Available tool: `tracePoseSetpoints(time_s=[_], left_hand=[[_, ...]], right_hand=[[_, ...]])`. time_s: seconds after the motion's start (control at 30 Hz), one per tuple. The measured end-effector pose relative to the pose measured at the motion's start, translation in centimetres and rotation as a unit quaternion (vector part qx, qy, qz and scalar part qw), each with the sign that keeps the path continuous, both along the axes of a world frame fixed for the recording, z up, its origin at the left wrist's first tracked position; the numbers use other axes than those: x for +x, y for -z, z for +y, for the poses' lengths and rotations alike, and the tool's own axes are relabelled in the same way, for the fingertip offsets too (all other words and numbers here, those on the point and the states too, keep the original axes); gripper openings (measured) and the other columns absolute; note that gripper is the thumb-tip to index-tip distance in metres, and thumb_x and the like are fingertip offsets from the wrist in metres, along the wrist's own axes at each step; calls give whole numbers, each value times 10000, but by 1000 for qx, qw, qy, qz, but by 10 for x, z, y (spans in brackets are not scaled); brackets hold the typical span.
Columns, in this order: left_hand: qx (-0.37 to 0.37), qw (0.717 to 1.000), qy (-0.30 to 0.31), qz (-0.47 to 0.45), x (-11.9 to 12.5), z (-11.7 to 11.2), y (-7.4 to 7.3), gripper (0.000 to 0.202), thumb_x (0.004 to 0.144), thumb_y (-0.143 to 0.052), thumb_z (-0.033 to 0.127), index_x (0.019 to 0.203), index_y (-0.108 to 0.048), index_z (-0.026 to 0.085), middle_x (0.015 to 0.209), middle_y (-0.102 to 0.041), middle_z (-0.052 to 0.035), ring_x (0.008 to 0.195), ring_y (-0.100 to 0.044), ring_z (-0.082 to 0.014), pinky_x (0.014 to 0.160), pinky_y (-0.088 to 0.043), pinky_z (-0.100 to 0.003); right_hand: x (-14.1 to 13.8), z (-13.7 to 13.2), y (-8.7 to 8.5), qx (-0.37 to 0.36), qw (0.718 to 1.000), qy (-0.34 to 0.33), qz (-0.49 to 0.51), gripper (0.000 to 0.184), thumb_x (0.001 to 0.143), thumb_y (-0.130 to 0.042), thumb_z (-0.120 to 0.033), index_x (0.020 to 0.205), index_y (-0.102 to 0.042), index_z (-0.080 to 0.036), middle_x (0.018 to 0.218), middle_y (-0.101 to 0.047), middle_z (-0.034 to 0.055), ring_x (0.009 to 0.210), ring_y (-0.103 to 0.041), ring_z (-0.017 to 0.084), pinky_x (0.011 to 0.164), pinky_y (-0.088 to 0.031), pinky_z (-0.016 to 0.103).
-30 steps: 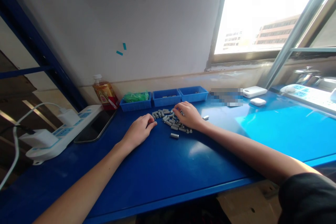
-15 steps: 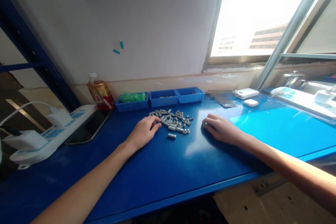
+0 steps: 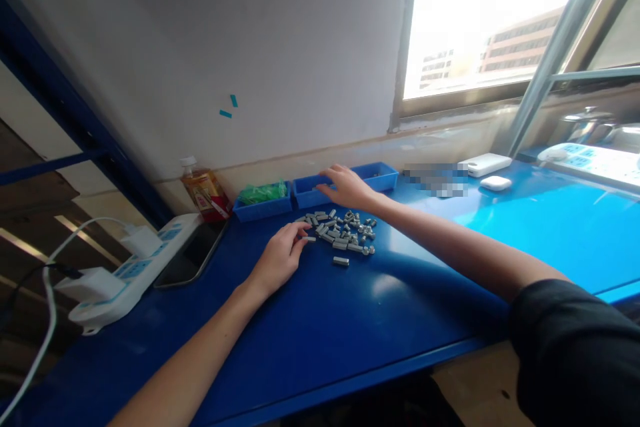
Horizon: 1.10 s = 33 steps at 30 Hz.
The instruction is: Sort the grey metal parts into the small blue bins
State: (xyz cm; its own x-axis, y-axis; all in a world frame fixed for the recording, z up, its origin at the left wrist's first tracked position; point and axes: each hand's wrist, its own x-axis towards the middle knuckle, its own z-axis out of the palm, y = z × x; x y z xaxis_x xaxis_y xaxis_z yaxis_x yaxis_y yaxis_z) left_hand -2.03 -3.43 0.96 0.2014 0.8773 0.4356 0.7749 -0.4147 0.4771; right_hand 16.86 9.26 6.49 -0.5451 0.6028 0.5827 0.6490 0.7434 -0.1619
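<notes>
My left hand rests on the blue table, thumb and fingers pinched on a small silver metal spacer at the left side of a pile. Silver spacers and short screws make up this pile; a single spacer lies apart in front of it. Over the middle blue bin reaches my right hand, its thumb and fingertips apart. It hides part of that bin and of the right blue bin. Whether a small part is at its fingertips is hard to see.
The left blue bin holds green plastic pieces. A bottle, a phone and a power strip stand at left. A white box and a small white case lie at right, under the window.
My right hand has moved left and back from the table right of the pile to the middle bin. A spacer now shows in my left hand's pinch. The view has shifted slightly.
</notes>
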Motion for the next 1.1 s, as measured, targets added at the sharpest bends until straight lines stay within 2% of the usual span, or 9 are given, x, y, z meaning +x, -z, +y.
tracePoseSetpoints(time_s=[0.17,0.27,0.57,0.63,0.73,0.87,0.93,1.0,1.1], left_hand=[[3,995,-16,-97,8,-5,-6,278,895,-480,336,1125,-552,197,892,-642,-32,795,-616,-168,753,-483,-297],[-26,989,-3,-142,13,-4,-4,323,898,-469,354,1175,-514,192,848,-640,-23,762,-618,-160,705,-482,-275],[-28,982,-13,-189,19,-3,-5,439,895,-459,425,1259,-412,184,930,-620,-50,824,-622,-169,759,-499,-301],[14,991,-31,-131,21,-1,-6,472,892,-467,425,1295,-390,190,1076,-595,-87,957,-599,-193,852,-480,-338],[52,997,-61,20,17,10,-6,510,888,-467,442,1341,-387,221,1320,-472,-123,1216,-456,-264,1018,-362,-440],[-33,990,-88,109,1,34,-3,600,901,-339,565,1393,-360,224,1454,-334,-153,1351,-289,-327,1066,-267,-521],[-75,989,-46,119,-1,45,1,643,900,-286,601,1420,-323,225,1464,-333,-151,1362,-282,-313,1081,-251,-501],[-94,987,3,128,4,54,4,658,891,-275,626,1420,-332,238,1469,-340,-138,1367,-277,-306,1093,-231,-491],[-84,987,61,125,23,62,5,641,890,-277,627,1378,-405,232,1440,-395,-124,1353,-308,-288,1096,-241,-459]], right_hand=[[6,-75,33,59,990,-112,-60,323,873,-552,-385,1098,-565,-153,960,-614,95,898,-535,234,785,-395,337],[7,-91,41,101,981,-123,-108,201,930,-445,-281,1004,-577,-148,877,-600,102,829,-526,225,727,-374,336],[-3,-61,35,86,971,-221,8,189,948,-384,-218,945,-571,-192,893,-626,72,862,-547,184,790,-429,293],[-7,-39,26,92,978,-186,24,212,952,-389,-255,955,-589,-183,904,-628,80,873,-552,190,814,-427,302],[-12,-2,8,50,996,-55,51,246,938,-450,-331,1006,-607,-154,961,-618,99,909,-567,207,825,-427,313],[8,7,2,-19,999,13,30,412,915,-460,-466,1110,-597,-130,1087,-582,141,1016,-558,259,883,-426,382],[31,-12,12,-54,997,-39,-25,535,880,-477,-544,1253,-518,-163,1208,-535,153,1109,-517,296,924,-410,444],[57,-38,25,-100,985,-110,-89,811,781,-564,-634,1431,-299,-227,1389,-393,165,1238,-418,346,970,-375,514],[83,-64,43,-149,965,-149,-156,1085,655,-633,-712,1490,-87,-282,1519,-164,170,1359,-222,402,1036,-278,580]])
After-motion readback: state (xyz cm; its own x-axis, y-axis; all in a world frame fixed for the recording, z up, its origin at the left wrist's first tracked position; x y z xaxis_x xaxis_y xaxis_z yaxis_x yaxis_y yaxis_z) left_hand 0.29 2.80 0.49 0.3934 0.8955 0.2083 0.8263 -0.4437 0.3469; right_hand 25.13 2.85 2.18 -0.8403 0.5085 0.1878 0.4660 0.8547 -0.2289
